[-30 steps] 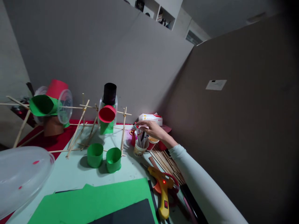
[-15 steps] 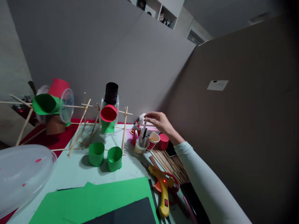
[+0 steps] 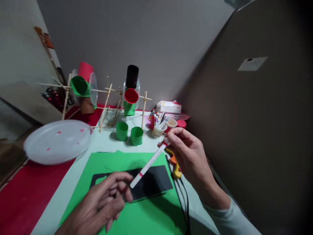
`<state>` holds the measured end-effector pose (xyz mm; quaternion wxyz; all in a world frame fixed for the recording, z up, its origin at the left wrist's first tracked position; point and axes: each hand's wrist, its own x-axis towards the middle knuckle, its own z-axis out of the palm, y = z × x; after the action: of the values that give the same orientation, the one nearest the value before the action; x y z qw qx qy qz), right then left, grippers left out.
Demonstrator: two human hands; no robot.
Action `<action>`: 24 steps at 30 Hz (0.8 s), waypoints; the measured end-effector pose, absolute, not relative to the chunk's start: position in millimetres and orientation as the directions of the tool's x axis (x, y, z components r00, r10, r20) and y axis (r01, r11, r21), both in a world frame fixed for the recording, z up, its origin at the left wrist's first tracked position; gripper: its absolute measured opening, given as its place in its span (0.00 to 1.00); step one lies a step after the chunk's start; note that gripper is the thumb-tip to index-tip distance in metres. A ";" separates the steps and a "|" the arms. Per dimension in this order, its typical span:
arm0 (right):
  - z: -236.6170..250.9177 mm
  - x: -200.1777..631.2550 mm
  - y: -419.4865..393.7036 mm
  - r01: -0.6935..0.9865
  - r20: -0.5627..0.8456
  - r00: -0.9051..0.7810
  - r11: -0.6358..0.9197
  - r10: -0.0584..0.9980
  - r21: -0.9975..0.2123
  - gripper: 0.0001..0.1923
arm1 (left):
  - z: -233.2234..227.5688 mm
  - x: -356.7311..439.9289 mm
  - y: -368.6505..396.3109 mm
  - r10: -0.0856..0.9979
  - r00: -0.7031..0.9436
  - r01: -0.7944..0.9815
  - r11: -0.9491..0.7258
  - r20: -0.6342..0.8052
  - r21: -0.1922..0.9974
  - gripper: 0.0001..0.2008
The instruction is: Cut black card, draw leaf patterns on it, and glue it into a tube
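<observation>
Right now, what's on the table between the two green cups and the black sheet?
In the head view, only pale table and the far edge of the green sheet lie between the green cups and the black sheet.

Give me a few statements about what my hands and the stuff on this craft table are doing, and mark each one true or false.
1. The right hand holds a white marker by its upper end. True.
2. The left hand grips the glue gun. False: the glue gun lies on the table, behind the right hand.
3. A black sheet lies on the green paper. True.
4. Two green cups stand side by side on the table. True.
5. The clear plastic plate sits to the right of the cup of pens. False: it sits far to the left.
</observation>
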<state>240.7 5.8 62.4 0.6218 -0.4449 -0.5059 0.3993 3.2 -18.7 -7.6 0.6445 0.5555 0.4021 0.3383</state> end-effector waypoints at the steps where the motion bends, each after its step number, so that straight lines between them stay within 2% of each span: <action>1: 54.0 230.7 -1.0 -0.073 0.261 0.165 0.276 0.951 -0.958 0.07 | -4.0 4.0 -19.7 0.867 0.455 -0.020 0.239 -0.204 0.971 0.19; 3: 39.7 215.0 -9.5 -0.109 0.256 0.177 0.278 0.950 -0.955 0.06 | 1.6 4.0 -21.1 0.809 0.506 0.027 0.333 -0.300 0.943 0.17; 6: 25.0 201.1 -13.2 -0.167 0.245 0.189 0.277 0.951 -0.946 0.06 | 2.8 0.8 -21.6 0.742 0.588 0.080 0.343 -0.322 0.936 0.19; 9: 15.7 195.8 -13.0 -0.192 0.231 0.112 0.249 0.967 -0.949 0.07 | -2.8 -2.1 -19.4 0.734 0.606 0.092 0.317 -0.306 0.944 0.19; 14: 4.2 195.8 -13.4 -0.138 0.173 0.001 0.171 0.985 -0.976 0.09 | -12.2 0.6 -14.7 0.748 0.604 0.110 0.262 -0.273 0.959 0.23; 20: -0.9 196.5 -16.2 -0.133 0.189 0.131 0.206 0.973 -0.969 0.11 | -5.4 7.7 -11.6 0.730 0.608 0.190 0.249 -0.313 0.950 0.27; 24: -1.8 188.2 -15.9 -0.178 0.206 0.200 0.243 0.958 -0.954 0.11 | 0.5 8.7 -8.1 0.683 0.599 0.247 0.337 -0.417 0.908 0.27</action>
<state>188.2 -15.9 -1.8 0.6447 -0.4296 -0.4537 0.4404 8.7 -8.1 0.5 0.7017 0.5544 0.4197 0.1554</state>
